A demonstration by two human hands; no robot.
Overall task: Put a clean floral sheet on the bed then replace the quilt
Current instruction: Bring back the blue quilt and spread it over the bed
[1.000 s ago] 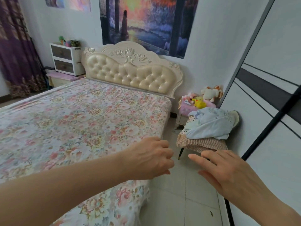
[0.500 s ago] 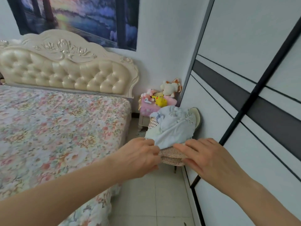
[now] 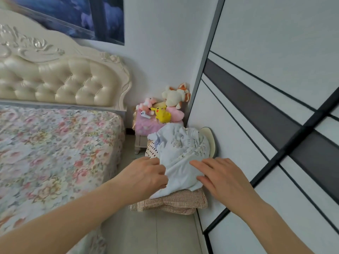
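The floral sheet (image 3: 55,147) is spread over the bed on the left. A crumpled pale blue quilt (image 3: 180,151) is piled on a chair between the bed and the wardrobe, on top of a brown checked cloth (image 3: 174,201). My left hand (image 3: 146,174) is at the quilt's near left edge, its fingers curled into the fabric. My right hand (image 3: 221,177) lies on the quilt's near right side with its fingers spread and flat. The chair's seat is hidden under the pile.
A cream tufted headboard (image 3: 60,83) stands at the back left. Several plush toys (image 3: 163,109) sit on a small pink-covered stand (image 3: 146,125) in the corner. The white wardrobe door (image 3: 275,125) runs close along the right. A narrow tiled floor strip (image 3: 156,233) separates bed and wardrobe.
My view has swung right and closed in on the chair. Both hands have reached forward from mid-air onto the pale blue quilt, and the left fingers have curled into it.
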